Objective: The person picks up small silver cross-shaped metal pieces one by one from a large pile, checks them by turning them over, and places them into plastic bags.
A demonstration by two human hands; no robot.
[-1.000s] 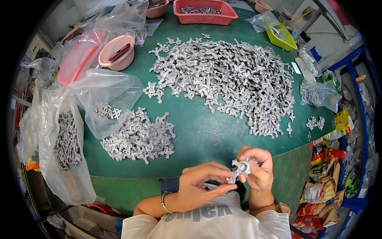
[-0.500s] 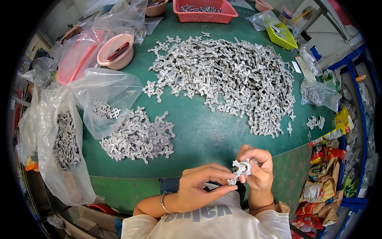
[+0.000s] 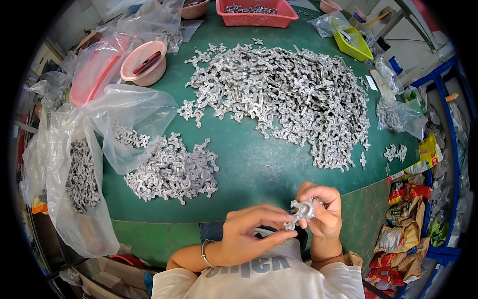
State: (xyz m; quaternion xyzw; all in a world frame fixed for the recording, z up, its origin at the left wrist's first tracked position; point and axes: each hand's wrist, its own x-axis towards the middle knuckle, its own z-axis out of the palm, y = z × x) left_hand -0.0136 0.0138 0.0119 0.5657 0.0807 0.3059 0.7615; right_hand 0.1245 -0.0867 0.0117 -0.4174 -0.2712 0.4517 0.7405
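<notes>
Both hands meet just off the near edge of the green worktop (image 3: 259, 164), above the person's lap. The right hand (image 3: 322, 212) is curled closed around a small silver cast-metal part with curved arms (image 3: 302, 210), fingers wrapped over its top. The left hand (image 3: 251, 234) pinches the lower end of the same part between thumb and fingertips, so the part is gripped from both sides and sits clear of the worktop. A thin bracelet (image 3: 204, 253) circles the left wrist.

On the worktop, a large spread heap of matching silver metal parts (image 3: 289, 99) fills the middle and far right area. A smaller pile of the same parts (image 3: 172, 172) lies near the left part of the near edge, well apart from the hands. Just beside that pile, toward the left edge, an open clear plastic bag (image 3: 129, 119) lies with a few parts inside, and another clear plastic bag holding many parts (image 3: 79, 174) hangs over the left edge.

Toward the far left corner stands a round pink plastic bowl (image 3: 144, 62) with a red-handled tool in it. At the far edge sits a red rectangular plastic basket (image 3: 256, 12) containing metal parts, and near the far right corner a yellow-green plastic tray (image 3: 352, 44). A few loose parts (image 3: 396, 152) lie by the right edge.
</notes>
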